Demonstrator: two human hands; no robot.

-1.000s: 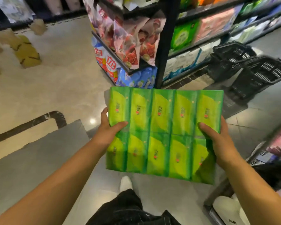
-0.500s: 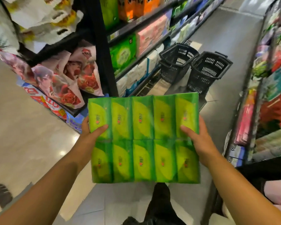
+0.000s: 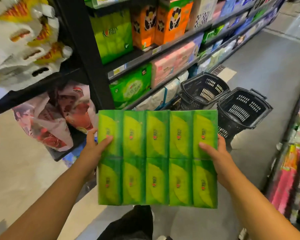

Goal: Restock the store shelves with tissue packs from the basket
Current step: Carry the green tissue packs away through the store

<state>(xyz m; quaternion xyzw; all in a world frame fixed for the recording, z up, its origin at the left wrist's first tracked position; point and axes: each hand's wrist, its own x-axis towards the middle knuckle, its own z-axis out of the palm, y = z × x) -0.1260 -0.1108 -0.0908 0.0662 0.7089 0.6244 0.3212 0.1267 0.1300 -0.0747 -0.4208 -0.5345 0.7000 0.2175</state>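
You hold the green tissue multipack (image 3: 157, 157), two rows of five, flat between left grip (image 3: 93, 147) and right grip (image 3: 216, 152), thumbs on top.

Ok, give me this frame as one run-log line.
stage: not yet shelved | green tissue multipack: held in aisle | left hand: grips left edge | right hand: grips right edge | black baskets: floor ahead
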